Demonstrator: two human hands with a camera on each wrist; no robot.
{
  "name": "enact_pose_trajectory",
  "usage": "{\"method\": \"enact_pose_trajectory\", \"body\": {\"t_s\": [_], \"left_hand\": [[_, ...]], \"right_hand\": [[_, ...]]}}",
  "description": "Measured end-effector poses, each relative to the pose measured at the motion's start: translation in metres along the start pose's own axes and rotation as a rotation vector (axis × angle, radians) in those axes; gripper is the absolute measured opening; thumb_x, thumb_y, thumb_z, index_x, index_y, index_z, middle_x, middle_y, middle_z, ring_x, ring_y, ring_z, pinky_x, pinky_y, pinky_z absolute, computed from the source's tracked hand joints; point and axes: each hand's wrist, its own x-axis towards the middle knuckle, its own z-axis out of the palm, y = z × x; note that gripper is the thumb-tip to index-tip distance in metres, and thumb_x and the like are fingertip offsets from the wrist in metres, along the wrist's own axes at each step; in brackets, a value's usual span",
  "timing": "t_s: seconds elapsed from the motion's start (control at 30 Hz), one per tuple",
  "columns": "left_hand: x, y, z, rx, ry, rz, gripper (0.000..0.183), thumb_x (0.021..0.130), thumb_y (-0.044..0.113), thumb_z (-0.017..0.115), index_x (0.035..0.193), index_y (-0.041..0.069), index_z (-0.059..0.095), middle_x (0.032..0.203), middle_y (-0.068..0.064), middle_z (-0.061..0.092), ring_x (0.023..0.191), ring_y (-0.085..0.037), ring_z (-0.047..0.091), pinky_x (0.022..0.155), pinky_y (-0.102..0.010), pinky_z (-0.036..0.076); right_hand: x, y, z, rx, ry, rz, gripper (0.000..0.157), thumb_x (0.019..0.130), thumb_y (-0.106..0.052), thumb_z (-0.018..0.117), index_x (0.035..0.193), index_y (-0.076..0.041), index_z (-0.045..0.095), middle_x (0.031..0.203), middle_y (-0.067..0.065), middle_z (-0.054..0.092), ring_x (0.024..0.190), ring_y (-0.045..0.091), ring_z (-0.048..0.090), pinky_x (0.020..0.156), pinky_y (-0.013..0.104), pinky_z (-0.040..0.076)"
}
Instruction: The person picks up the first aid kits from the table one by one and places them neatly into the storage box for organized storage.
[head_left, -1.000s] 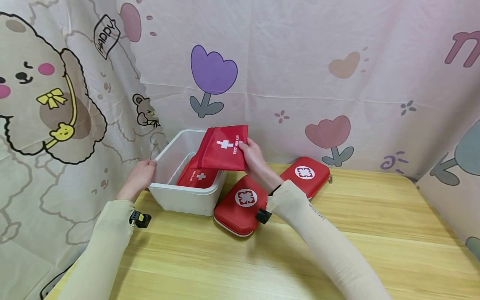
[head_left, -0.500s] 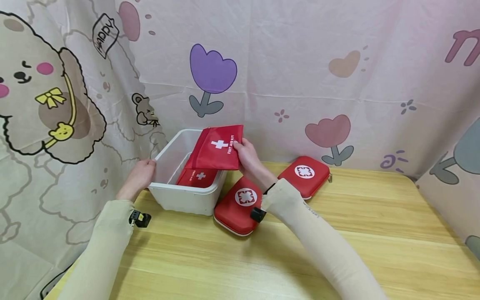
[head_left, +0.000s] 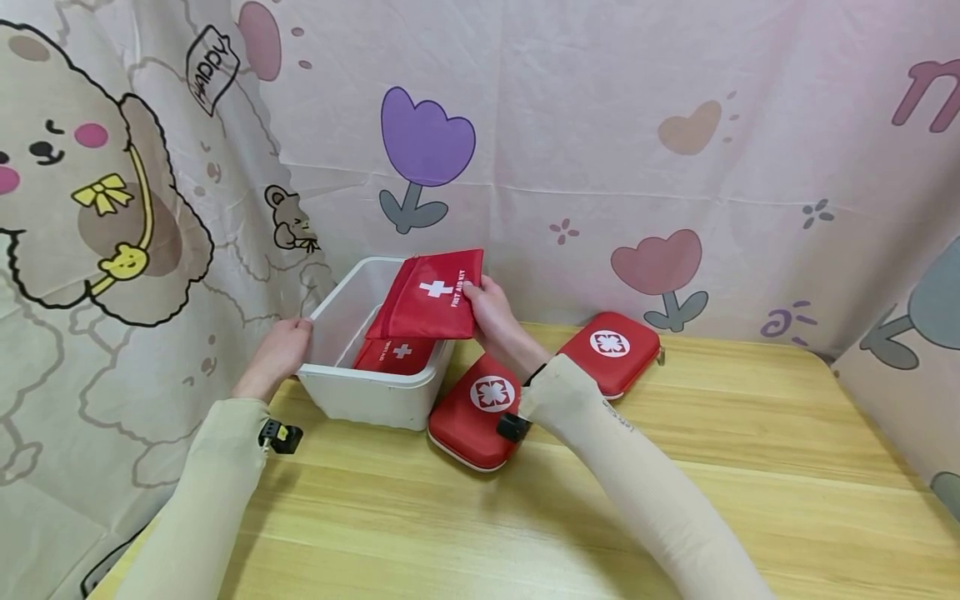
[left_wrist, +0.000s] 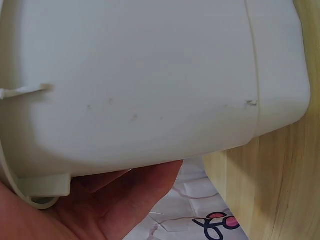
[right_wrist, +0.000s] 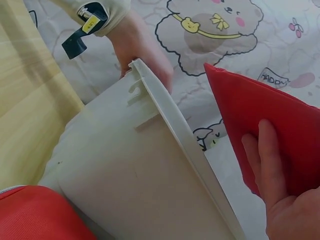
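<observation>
A red first aid pouch point(head_left: 431, 300) with a white cross is held by its right edge in my right hand point(head_left: 497, 315), thumb on top and fingers beneath. It hangs tilted over the right part of a white plastic bin point(head_left: 367, 400). My left hand point(head_left: 281, 354) grips the bin's left rim; the left wrist view shows that hand point(left_wrist: 125, 200) against the outer wall. Inside the bin lies another red first aid item point(head_left: 397, 357), partly hidden by the pouch. From below, the right wrist view shows fingers point(right_wrist: 270, 155) spread under the pouch point(right_wrist: 295, 140).
Two red hard-shell first aid cases lie right of the bin: a nearer case point(head_left: 468, 425), partly behind my right wrist, and a farther case point(head_left: 618, 354). The wooden table point(head_left: 750, 433) meets a printed curtain point(head_left: 555, 150) at the back and left.
My right hand has moved slightly left with the pouch, bringing it farther over the bin. The left hand stays on the rim, and the two cases have not moved.
</observation>
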Motion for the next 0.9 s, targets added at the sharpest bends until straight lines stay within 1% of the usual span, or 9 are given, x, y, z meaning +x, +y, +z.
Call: {"method": "enact_pose_trajectory", "body": {"t_s": [0.13,0.3,0.4,0.53,0.73,0.8,0.9], "left_hand": [[0.000,0.000,-0.001,0.002,0.004,0.001,0.062,0.106,0.032,0.013,0.124,-0.015,0.049,0.111,-0.030,0.055,0.093,-0.036,0.055,0.068,-0.036,0.048],[-0.001,0.000,0.000,-0.005,0.007,0.005,0.059,0.105,0.031,0.014,0.118,-0.013,0.051,0.106,-0.029,0.055,0.088,-0.034,0.056,0.062,-0.034,0.050],[-0.001,0.000,0.001,0.000,0.013,0.010,0.059,0.105,0.031,0.014,0.116,-0.013,0.052,0.105,-0.028,0.055,0.088,-0.034,0.055,0.063,-0.034,0.049],[-0.001,0.000,0.001,-0.005,0.010,0.008,0.060,0.106,0.031,0.014,0.119,-0.013,0.052,0.106,-0.028,0.056,0.089,-0.034,0.055,0.065,-0.034,0.047],[-0.002,0.001,0.000,-0.011,0.010,0.008,0.058,0.106,0.032,0.014,0.113,-0.011,0.053,0.102,-0.026,0.055,0.086,-0.032,0.054,0.063,-0.034,0.048],[-0.002,0.001,0.000,-0.018,0.009,0.004,0.058,0.106,0.032,0.014,0.113,-0.011,0.052,0.102,-0.027,0.055,0.085,-0.032,0.055,0.062,-0.034,0.049],[-0.002,0.001,0.000,-0.020,0.006,-0.002,0.060,0.106,0.033,0.014,0.116,-0.012,0.052,0.107,-0.028,0.055,0.087,-0.033,0.055,0.062,-0.034,0.050]], "right_hand": [[0.002,0.000,0.003,-0.005,-0.013,0.002,0.044,0.103,-0.022,0.050,0.143,-0.009,0.037,0.129,0.010,0.055,0.112,0.023,0.060,0.085,0.035,0.054],[0.003,0.002,0.006,-0.007,-0.027,-0.001,0.043,0.104,-0.020,0.049,0.143,-0.008,0.037,0.131,0.012,0.053,0.114,0.024,0.059,0.087,0.036,0.053],[0.003,0.004,0.007,-0.016,-0.026,-0.002,0.044,0.104,-0.021,0.049,0.143,-0.009,0.036,0.131,0.011,0.054,0.114,0.024,0.059,0.086,0.036,0.053],[0.003,0.006,0.009,-0.021,-0.020,0.001,0.045,0.103,-0.023,0.050,0.144,-0.011,0.036,0.131,0.009,0.054,0.113,0.023,0.059,0.086,0.035,0.054],[0.005,0.006,0.014,-0.026,-0.030,0.001,0.045,0.104,-0.022,0.049,0.146,-0.010,0.035,0.131,0.011,0.054,0.114,0.024,0.059,0.088,0.036,0.053],[0.005,0.005,0.015,-0.031,-0.041,0.001,0.045,0.104,-0.021,0.048,0.146,-0.009,0.034,0.131,0.011,0.054,0.114,0.024,0.059,0.088,0.036,0.053],[0.006,0.006,0.017,-0.048,-0.050,0.012,0.046,0.104,-0.022,0.049,0.146,-0.011,0.034,0.131,0.009,0.053,0.114,0.023,0.059,0.086,0.036,0.053]]}}
